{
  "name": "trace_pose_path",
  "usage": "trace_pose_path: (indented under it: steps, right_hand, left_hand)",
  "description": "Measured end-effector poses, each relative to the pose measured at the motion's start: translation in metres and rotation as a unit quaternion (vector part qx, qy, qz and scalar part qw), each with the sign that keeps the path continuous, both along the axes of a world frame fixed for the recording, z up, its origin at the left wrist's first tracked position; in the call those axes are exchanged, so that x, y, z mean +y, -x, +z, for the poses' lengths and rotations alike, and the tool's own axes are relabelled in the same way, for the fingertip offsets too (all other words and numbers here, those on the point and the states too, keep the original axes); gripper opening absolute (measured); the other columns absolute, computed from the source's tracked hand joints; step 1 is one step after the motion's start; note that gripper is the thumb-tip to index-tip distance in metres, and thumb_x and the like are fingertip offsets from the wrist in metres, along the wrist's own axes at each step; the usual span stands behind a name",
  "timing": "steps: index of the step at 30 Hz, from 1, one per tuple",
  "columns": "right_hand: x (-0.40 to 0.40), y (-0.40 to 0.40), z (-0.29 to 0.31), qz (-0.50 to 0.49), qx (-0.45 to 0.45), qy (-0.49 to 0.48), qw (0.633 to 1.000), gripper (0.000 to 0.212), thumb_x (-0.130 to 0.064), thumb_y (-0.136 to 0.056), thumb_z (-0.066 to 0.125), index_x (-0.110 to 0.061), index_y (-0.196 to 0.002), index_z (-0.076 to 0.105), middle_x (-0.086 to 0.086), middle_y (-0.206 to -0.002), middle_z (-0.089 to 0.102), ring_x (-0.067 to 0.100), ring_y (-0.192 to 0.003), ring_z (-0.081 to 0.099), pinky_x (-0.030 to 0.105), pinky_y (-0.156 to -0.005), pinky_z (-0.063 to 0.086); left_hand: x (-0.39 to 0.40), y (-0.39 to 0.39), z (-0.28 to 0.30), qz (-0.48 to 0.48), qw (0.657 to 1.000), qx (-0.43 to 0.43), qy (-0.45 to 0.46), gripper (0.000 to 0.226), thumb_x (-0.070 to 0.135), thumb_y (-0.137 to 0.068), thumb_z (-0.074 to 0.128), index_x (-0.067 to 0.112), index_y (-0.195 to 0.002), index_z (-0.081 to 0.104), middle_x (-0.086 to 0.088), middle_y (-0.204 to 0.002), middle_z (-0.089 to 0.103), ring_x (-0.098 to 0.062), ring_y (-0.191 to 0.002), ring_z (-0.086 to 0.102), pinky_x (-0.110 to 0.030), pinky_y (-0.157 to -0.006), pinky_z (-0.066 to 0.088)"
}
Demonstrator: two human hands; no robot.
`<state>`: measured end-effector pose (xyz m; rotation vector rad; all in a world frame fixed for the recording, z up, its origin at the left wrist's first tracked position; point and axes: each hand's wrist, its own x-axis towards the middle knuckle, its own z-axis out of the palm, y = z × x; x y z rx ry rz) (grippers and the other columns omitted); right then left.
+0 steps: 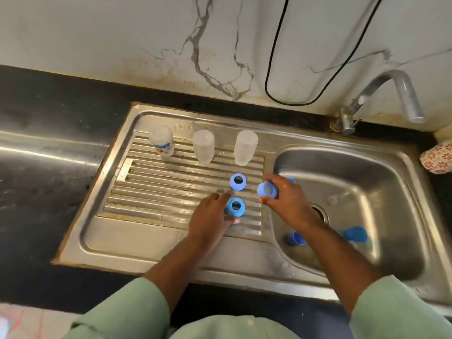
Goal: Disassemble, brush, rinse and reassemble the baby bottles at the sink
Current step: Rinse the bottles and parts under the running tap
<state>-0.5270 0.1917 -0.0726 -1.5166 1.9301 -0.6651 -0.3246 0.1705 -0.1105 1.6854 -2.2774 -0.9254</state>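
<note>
Three clear bottle bodies stand upside down along the back of the ribbed drainboard (pixel 156 192): one with a printed label (pixel 162 140), a plain one (pixel 204 146) and another plain one (pixel 245 147). A blue screw ring (pixel 238 181) lies on the ribs. My left hand (pixel 210 220) pinches a second blue ring (pixel 235 206) low over the drainboard. My right hand (pixel 285 200) grips a third blue ring (pixel 267 189) at the basin's left rim. A blue cap (pixel 295 238) and another blue cap (pixel 354 233) lie in the basin (pixel 381 192).
The tap (pixel 391 94) rises at the back right over the basin. A black cable (pixel 274 69) hangs down the marble wall. A patterned cloth (pixel 437 157) sits at the right edge. Dark counter (pixel 49 118) surrounds the steel sink unit. The drain (pixel 320 212) is partly hidden by my right wrist.
</note>
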Motion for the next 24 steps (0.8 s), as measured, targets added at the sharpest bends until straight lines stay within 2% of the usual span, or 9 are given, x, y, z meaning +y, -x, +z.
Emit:
trace_pose_path:
  steps: [3, 6, 9, 12, 14, 16, 20, 24]
  right_hand:
    - [0.009, -0.025, -0.001, 0.017, -0.012, -0.001, 1.000, 0.042, -0.005, -0.076, 0.076, -0.016, -0.116, 0.066, -0.001, -0.108, 0.059, 0.016, -0.091, 0.059, 0.019, -0.082, 0.044]
    - [0.023, -0.039, -0.011, 0.022, 0.013, -0.026, 0.999, 0.048, -0.006, -0.074, 0.079, -0.019, -0.118, 0.065, -0.006, -0.104, 0.057, 0.011, -0.087, 0.057, 0.022, -0.083, 0.046]
    - [0.035, -0.050, -0.019, 0.031, 0.043, -0.055, 0.997, 0.048, -0.014, -0.076, 0.078, -0.026, -0.119, 0.059, -0.017, -0.106, 0.053, 0.001, -0.092, 0.052, 0.022, -0.085, 0.045]
    - [0.036, -0.061, -0.025, 0.046, 0.069, -0.071, 0.994, 0.042, -0.019, -0.081, 0.075, -0.023, -0.119, 0.057, -0.012, -0.114, 0.055, 0.007, -0.104, 0.052, 0.025, -0.091, 0.044]
    - [0.035, -0.068, -0.029, 0.055, 0.082, -0.059, 0.993, 0.035, -0.018, -0.081, 0.074, -0.019, -0.112, 0.058, -0.009, -0.112, 0.056, 0.013, -0.104, 0.053, 0.024, -0.088, 0.043]
    - [0.035, -0.072, -0.032, 0.053, 0.079, -0.053, 0.994, 0.031, -0.019, -0.082, 0.073, -0.017, -0.108, 0.056, -0.009, -0.107, 0.053, 0.013, -0.100, 0.052, 0.023, -0.085, 0.042]
    - [0.038, -0.070, -0.033, 0.044, 0.073, -0.050, 0.995, 0.035, -0.023, -0.083, 0.074, -0.018, -0.111, 0.054, -0.007, -0.112, 0.053, 0.009, -0.098, 0.050, 0.024, -0.086, 0.044]
    - [0.049, -0.044, -0.028, 0.013, 0.058, -0.073, 0.996, 0.033, -0.028, -0.079, 0.078, -0.021, -0.098, 0.051, -0.012, -0.099, 0.048, 0.007, -0.087, 0.048, 0.022, -0.077, 0.044]
  left_hand:
    - [-0.015, 0.003, -0.004, -0.016, 1.000, 0.007, -0.009, 0.055, 0.040, -0.079, 0.076, 0.022, -0.129, 0.062, -0.001, -0.123, 0.062, -0.023, -0.113, 0.056, -0.033, -0.091, 0.043]
    - [-0.026, 0.002, -0.002, -0.021, 0.999, 0.034, -0.025, 0.041, 0.038, -0.081, 0.073, 0.021, -0.118, 0.068, -0.002, -0.107, 0.064, -0.022, -0.102, 0.058, -0.033, -0.084, 0.046]
    - [-0.032, 0.000, 0.003, -0.037, 0.998, 0.055, -0.025, 0.029, 0.033, -0.084, 0.073, 0.019, -0.109, 0.071, -0.002, -0.095, 0.061, -0.023, -0.091, 0.059, -0.031, -0.075, 0.043]
    - [-0.037, -0.005, 0.010, -0.045, 0.995, 0.083, -0.031, 0.023, 0.025, -0.083, 0.076, 0.017, -0.103, 0.071, 0.004, -0.086, 0.057, -0.018, -0.081, 0.059, -0.025, -0.069, 0.037]
    - [-0.038, -0.010, 0.012, -0.054, 0.995, 0.074, -0.029, 0.021, 0.018, -0.085, 0.072, 0.013, -0.106, 0.070, -0.003, -0.089, 0.065, -0.022, -0.085, 0.063, -0.027, -0.070, 0.041]
    - [-0.036, -0.015, 0.014, -0.063, 0.996, 0.056, -0.020, 0.028, 0.013, -0.088, 0.066, 0.010, -0.116, 0.068, -0.010, -0.099, 0.070, -0.024, -0.093, 0.064, -0.028, -0.075, 0.043]
    - [-0.030, -0.014, 0.011, -0.058, 0.998, 0.030, 0.006, 0.023, 0.010, -0.092, 0.057, 0.012, -0.111, 0.069, -0.008, -0.103, 0.070, -0.024, -0.092, 0.062, -0.026, -0.074, 0.040]
    - [-0.019, -0.003, 0.015, -0.036, 0.998, 0.043, 0.043, 0.029, 0.007, -0.096, 0.052, 0.011, -0.119, 0.069, -0.010, -0.108, 0.068, -0.027, -0.096, 0.062, -0.033, -0.080, 0.046]
